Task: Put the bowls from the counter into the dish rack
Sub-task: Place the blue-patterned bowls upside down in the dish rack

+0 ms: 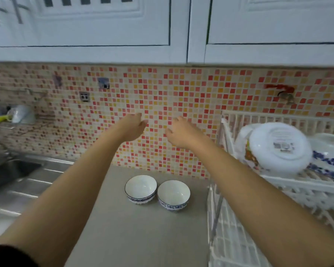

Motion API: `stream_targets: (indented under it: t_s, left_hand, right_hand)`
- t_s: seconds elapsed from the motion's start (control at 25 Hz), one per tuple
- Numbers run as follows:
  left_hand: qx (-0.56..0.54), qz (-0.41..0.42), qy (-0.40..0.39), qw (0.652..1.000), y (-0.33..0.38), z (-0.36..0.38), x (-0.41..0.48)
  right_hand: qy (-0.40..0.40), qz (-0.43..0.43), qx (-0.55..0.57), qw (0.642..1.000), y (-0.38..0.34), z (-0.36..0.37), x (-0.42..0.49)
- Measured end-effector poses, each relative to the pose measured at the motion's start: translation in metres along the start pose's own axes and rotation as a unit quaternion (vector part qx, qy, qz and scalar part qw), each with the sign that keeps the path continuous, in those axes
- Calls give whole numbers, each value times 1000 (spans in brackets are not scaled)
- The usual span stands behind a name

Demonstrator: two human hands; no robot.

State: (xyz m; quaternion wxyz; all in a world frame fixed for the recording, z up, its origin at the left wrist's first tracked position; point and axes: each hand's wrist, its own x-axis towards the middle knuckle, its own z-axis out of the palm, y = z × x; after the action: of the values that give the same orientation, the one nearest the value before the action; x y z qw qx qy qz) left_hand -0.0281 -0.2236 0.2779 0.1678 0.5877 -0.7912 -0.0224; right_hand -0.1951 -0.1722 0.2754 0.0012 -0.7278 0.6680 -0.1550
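Two white bowls with blue patterned bands stand side by side on the grey counter (135, 237): the left bowl (140, 188) and the right bowl (174, 194), both upright and empty. The white dish rack (289, 182) stands to the right, holding a large overturned white bowl and blue-patterned dishes. My left hand (132, 127) and my right hand (178, 132) are stretched out above and beyond the bowls, in front of the tiled wall. Both hands hold nothing, with their fingers loosely apart.
A steel sink (10, 170) with a ribbed drainboard lies to the left. White wall cabinets (104, 26) hang overhead. A shelf at the far left carries a few small items (12, 115). The rack's lower tier (237, 237) reaches towards the counter's front right.
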Motion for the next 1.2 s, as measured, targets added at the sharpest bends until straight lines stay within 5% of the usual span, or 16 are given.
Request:
stream_targets:
  t_s: [0.32, 0.44, 0.6, 0.76, 0.84, 0.96, 1.2]
  left_hand:
    - [-18, -80, -180, 980, -144, 144, 14]
    - [-48, -114, -208, 970, -165, 201, 11]
    - [-108, -168, -202, 959, -177, 257, 15]
    - [-281, -286, -219, 890, -179, 294, 26]
    - [-333, -315, -217, 862, -182, 309, 29]
    - [-384, -344, -185, 836, -184, 315, 26]
    - [-421, -320, -129, 839, -185, 261, 23]
  right_hand:
    - [-221, 238, 160, 932, -35, 234, 23]
    - [-170, 317, 309, 880, -36, 305, 19]
    - [-113, 421, 499, 749, -32, 368, 36]
    - [-74, 465, 579, 666, -34, 392, 51]
    - [-62, 451, 591, 667, -35, 397, 57]
    - [-78, 445, 527, 720, -35, 400, 56]
    - [-75, 385, 537, 746, -51, 346, 58]
